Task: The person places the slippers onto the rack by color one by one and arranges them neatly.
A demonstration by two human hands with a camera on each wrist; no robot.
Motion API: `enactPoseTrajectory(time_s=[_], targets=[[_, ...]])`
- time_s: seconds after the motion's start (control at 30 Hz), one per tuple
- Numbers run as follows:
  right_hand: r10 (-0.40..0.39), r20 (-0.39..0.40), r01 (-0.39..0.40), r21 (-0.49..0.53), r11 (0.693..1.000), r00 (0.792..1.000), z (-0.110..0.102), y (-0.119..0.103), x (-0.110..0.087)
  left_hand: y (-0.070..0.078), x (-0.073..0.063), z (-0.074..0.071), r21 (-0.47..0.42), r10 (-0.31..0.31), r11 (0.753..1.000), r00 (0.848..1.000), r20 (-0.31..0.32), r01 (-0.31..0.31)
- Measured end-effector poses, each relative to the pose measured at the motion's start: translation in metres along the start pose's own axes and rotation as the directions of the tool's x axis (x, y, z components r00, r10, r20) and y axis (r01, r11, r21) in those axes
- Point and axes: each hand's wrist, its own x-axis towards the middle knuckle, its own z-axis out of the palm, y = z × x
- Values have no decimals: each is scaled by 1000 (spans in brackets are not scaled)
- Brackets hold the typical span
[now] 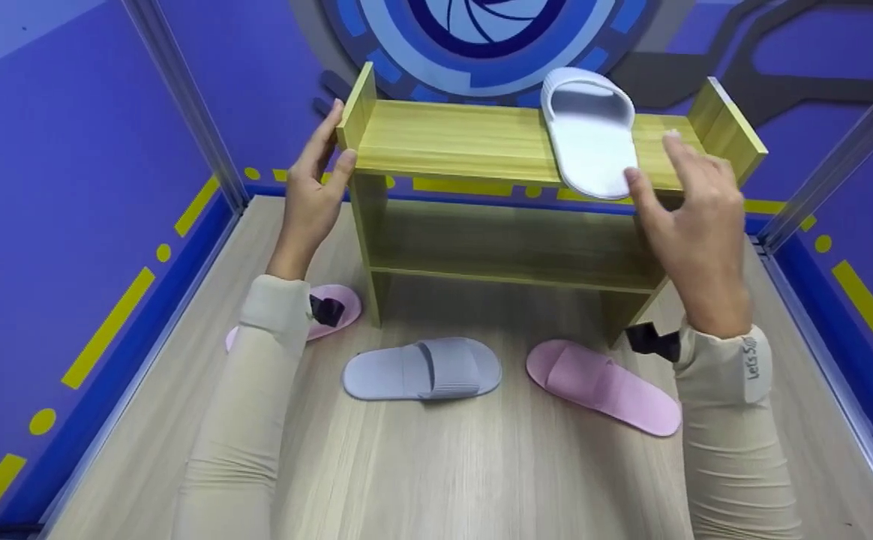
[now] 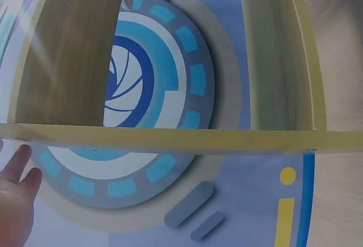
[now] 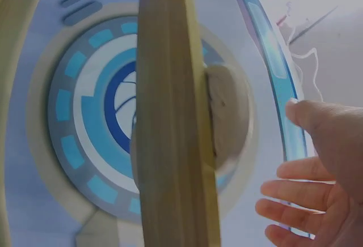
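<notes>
A white slipper point(image 1: 594, 150) lies on the top board of a yellow wooden shoe rack point(image 1: 459, 142), its heel end reaching over the front edge. Close to its right side is my right hand point(image 1: 699, 214), thumb and fingers spread apart with nothing between them. The right wrist view shows the spread fingers point(image 3: 300, 196) apart from the slipper point(image 3: 229, 116), which is partly hidden by the board. With extended fingers, my left hand point(image 1: 316, 195) touches the outside of the rack's left end panel point(image 1: 359, 109); its fingertips point(image 2: 25, 152) show at that panel in the left wrist view.
On the floor point(image 1: 444, 465) before the rack lie a grey-white slipper point(image 1: 421, 369) and a pink slipper point(image 1: 601, 386). Another pink slipper point(image 1: 343, 300) is partly hidden behind the left sleeve. Blue-purple walls point(image 1: 69, 225) enclose the sides and back. The rack has a lower shelf point(image 1: 511, 240).
</notes>
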Motion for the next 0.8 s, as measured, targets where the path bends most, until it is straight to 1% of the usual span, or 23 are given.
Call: enactPoseTrajectory(time_s=[0.1, 0.23, 0.37, 0.43, 0.47, 0.5, 0.67, 0.8], targets=[[-9, -62, 11, 30, 999, 998, -8, 5, 2, -13, -3, -4, 19, -25, 1000, 1000, 19, 24], [-14, -111, 19, 49, 999, 994, -19, 14, 7, -20, -14, -11, 56, -94, 994, 994, 57, 90], [-16, -119, 20, 35, 999, 993, -31, 26, 10, -19, -32, -16, 102, -169, 982, 979, 112, 158], [-22, -119, 26, 37, 999, 993, -35, 32, 12, -18, -42, -17, 131, -200, 975, 970, 141, 182], [-24, -115, 28, 31, 999, 993, -37, 35, 13, -21, -47, -18, 145, -209, 972, 966, 152, 187], [-28, -114, 32, 32, 999, 993, -38, 37, 13, -25, -52, -18, 160, -212, 969, 964, 162, 186], [-57, -103, 61, 34, 998, 993, -42, 49, 16, -62, -77, -20, 231, -204, 960, 959, 197, 157], [-44, -68, 46, 29, 999, 997, -46, 52, 17, -81, -98, -21, 257, -223, 953, 947, 230, 161]])
